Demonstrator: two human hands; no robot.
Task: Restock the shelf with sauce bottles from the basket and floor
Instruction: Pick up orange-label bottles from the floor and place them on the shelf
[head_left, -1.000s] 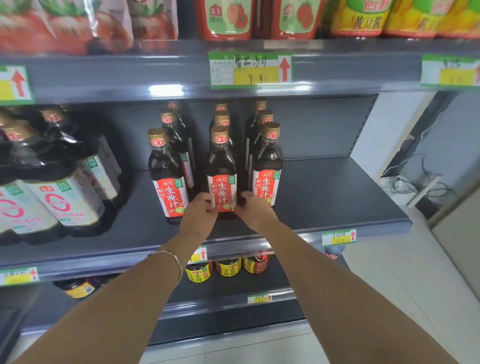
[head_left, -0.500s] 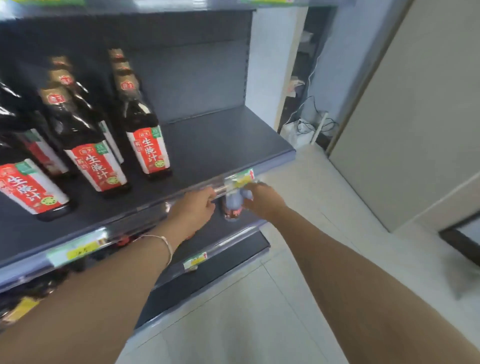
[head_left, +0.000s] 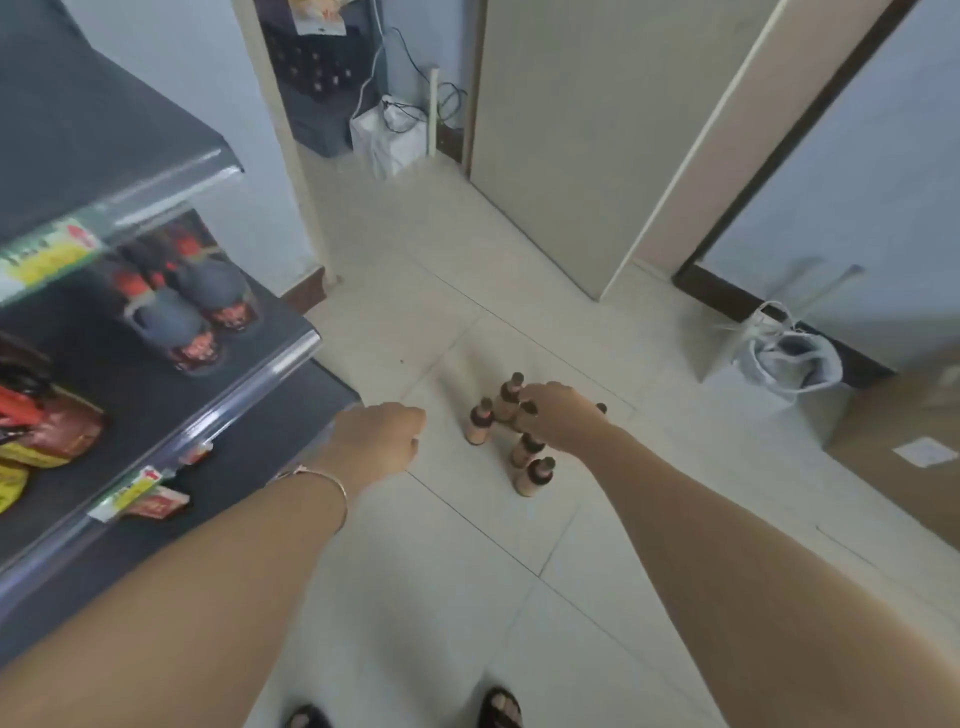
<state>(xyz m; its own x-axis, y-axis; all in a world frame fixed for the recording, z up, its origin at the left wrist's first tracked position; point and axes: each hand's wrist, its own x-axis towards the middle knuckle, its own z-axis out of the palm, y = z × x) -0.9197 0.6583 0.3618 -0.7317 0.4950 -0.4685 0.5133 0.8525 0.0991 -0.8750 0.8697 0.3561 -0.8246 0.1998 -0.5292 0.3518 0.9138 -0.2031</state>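
Bottles (head_left: 511, 434) stand in a little bunch on the pale tiled floor (head_left: 447, 582), upright, with dark caps and tan bodies. They are close together, some touching. Five can be counted for sure, and a bit of one more peeks out behind the right hand.

The right hand (head_left: 558, 423) reaches down over the bunch. Its fingers (head_left: 530, 413) curl down among the bottle tops, and they may be touching one, but the picture is too blurry to tell if the hand grips any bottle.

The left hand (head_left: 387, 434) is curled into a loose fist with nothing in it. It hangs in the air just to the left of the bottles, apart from them. A thin bracelet (head_left: 324, 480) sits on that wrist.

On the left is the dark shelf (head_left: 104, 156), with yellow and green price tags (head_left: 47, 254) on its front edge. Some jars (head_left: 192, 312) sit on a lower board.

A white bag (head_left: 792, 358) rests on the floor to the right, well apart from the bottles, near a brown box (head_left: 904, 441). Two feet in sandals (head_left: 498, 709) show at the bottom.
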